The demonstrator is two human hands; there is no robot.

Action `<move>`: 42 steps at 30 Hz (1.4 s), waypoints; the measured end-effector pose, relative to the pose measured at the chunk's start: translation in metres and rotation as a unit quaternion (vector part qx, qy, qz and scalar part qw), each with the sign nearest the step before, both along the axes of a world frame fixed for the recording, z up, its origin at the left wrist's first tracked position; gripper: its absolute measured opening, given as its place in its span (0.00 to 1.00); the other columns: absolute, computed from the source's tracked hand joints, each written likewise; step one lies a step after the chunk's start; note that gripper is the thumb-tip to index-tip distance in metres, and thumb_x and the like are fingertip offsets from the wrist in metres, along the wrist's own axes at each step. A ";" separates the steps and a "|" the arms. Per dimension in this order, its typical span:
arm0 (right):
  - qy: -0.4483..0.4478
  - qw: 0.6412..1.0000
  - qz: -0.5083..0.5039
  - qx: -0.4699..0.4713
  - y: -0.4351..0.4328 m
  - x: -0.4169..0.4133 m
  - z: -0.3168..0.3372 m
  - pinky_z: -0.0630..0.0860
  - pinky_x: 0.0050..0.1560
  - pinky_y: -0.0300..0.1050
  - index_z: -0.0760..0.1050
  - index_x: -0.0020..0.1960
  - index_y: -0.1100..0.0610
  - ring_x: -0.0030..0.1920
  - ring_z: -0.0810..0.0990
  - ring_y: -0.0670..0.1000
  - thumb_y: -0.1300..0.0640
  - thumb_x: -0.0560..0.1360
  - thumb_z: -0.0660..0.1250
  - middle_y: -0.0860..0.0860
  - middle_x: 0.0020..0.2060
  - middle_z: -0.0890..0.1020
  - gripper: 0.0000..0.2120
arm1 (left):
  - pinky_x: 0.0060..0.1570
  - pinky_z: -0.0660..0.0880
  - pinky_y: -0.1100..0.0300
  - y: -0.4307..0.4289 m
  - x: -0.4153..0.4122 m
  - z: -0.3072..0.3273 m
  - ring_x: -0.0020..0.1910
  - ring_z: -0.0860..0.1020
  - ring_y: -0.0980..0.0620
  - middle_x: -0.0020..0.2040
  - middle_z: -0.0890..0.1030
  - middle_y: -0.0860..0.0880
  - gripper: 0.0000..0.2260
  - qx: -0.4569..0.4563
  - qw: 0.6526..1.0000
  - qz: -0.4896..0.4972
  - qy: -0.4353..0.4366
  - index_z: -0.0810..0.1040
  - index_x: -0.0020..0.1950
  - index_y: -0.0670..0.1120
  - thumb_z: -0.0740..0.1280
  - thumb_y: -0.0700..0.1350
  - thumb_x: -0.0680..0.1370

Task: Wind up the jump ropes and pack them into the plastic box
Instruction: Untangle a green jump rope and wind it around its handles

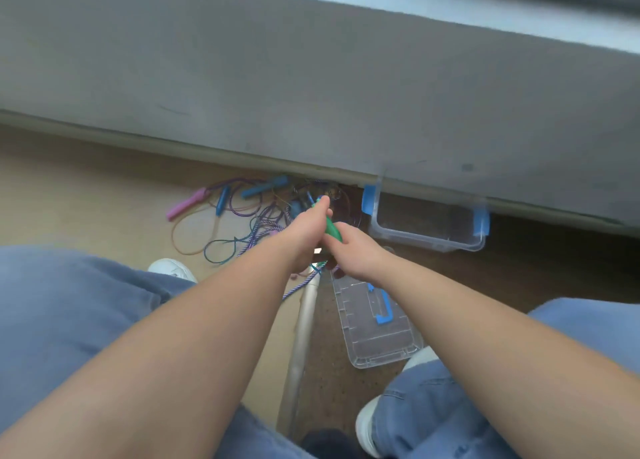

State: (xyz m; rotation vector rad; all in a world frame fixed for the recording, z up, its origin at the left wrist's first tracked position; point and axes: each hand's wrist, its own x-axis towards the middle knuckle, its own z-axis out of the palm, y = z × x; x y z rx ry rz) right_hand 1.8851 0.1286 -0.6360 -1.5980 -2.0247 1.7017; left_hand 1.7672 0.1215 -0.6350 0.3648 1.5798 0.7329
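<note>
A tangle of jump ropes [249, 223] lies on the floor by the wall, with a pink handle [185, 204] and blue handles [265, 187] showing. My left hand [308, 230] and my right hand [353, 250] meet above the pile, both closed around a green jump-rope handle [332, 229]. A purple-white braided rope [304, 282] hangs below the hands. The clear plastic box [429, 240] with blue latches stands to the right, with nothing visible inside.
The box's clear lid [374, 323] with a blue handle lies on the floor in front of my right knee. A grey metal tube [303, 337] runs between my legs. A grey wall base [311, 94] borders the floor behind the ropes. White shoes [173, 269] show.
</note>
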 end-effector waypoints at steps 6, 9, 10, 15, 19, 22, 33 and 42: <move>0.067 0.993 -0.080 -0.055 -0.007 0.024 0.012 0.82 0.41 0.49 0.74 0.58 0.59 0.38 0.82 0.52 0.50 0.83 0.58 0.56 0.47 0.82 0.13 | 0.57 0.79 0.48 -0.005 0.018 0.019 0.46 0.80 0.43 0.50 0.81 0.43 0.25 -0.009 0.998 -0.068 0.011 0.78 0.57 0.46 0.54 0.65 0.81; 0.070 0.993 -0.081 -0.050 -0.008 0.042 0.023 0.80 0.39 0.47 0.72 0.60 0.60 0.32 0.74 0.48 0.53 0.84 0.58 0.55 0.42 0.77 0.12 | 0.54 0.75 0.52 -0.004 0.016 0.029 0.52 0.80 0.41 0.49 0.84 0.43 0.30 0.064 0.951 -0.132 0.273 0.82 0.52 0.42 0.46 0.60 0.81; 0.064 0.995 -0.070 -0.044 -0.008 0.048 0.026 0.79 0.39 0.47 0.72 0.61 0.60 0.33 0.73 0.48 0.53 0.84 0.58 0.54 0.41 0.77 0.12 | 0.56 0.73 0.51 -0.003 0.011 0.028 0.54 0.78 0.40 0.51 0.83 0.42 0.29 0.101 0.917 -0.132 0.363 0.81 0.52 0.42 0.46 0.57 0.81; 0.128 0.986 -0.053 -0.097 -0.012 0.070 0.048 0.78 0.41 0.49 0.73 0.56 0.60 0.36 0.73 0.50 0.56 0.84 0.59 0.54 0.38 0.74 0.08 | 0.56 0.69 0.56 -0.010 0.017 0.029 0.55 0.76 0.51 0.52 0.81 0.52 0.18 0.255 0.913 -0.117 0.298 0.81 0.56 0.49 0.52 0.52 0.84; 0.228 0.957 -0.108 -0.139 -0.017 0.078 0.060 0.77 0.38 0.46 0.73 0.53 0.59 0.30 0.71 0.48 0.58 0.85 0.57 0.53 0.35 0.73 0.07 | 0.39 0.72 0.56 -0.021 0.036 0.030 0.27 0.73 0.54 0.25 0.74 0.55 0.25 0.236 0.954 -0.075 0.168 0.74 0.34 0.48 0.50 0.54 0.85; 0.231 0.946 -0.204 -0.104 -0.013 0.078 0.055 0.79 0.39 0.50 0.73 0.53 0.58 0.32 0.73 0.51 0.56 0.85 0.57 0.53 0.36 0.74 0.08 | 0.42 0.66 0.55 -0.037 0.051 0.028 0.40 0.75 0.46 0.40 0.79 0.49 0.16 0.239 0.879 -0.248 0.331 0.75 0.46 0.46 0.52 0.49 0.84; -0.222 0.901 0.251 0.277 -0.020 0.086 0.029 0.72 0.40 0.51 0.67 0.55 0.55 0.44 0.78 0.59 0.57 0.83 0.58 0.56 0.48 0.79 0.03 | 0.33 0.65 0.56 -0.031 0.028 0.059 0.33 0.69 0.48 0.30 0.66 0.53 0.19 0.330 0.495 -0.590 0.546 0.70 0.40 0.49 0.53 0.59 0.84; -0.039 0.920 0.260 0.291 -0.026 0.087 0.044 0.69 0.45 0.44 0.71 0.54 0.55 0.45 0.73 0.47 0.54 0.83 0.61 0.47 0.46 0.76 0.04 | 0.36 0.72 0.53 -0.029 -0.006 0.033 0.32 0.70 0.49 0.30 0.71 0.48 0.21 0.192 0.920 -0.316 0.132 0.77 0.32 0.47 0.70 0.63 0.74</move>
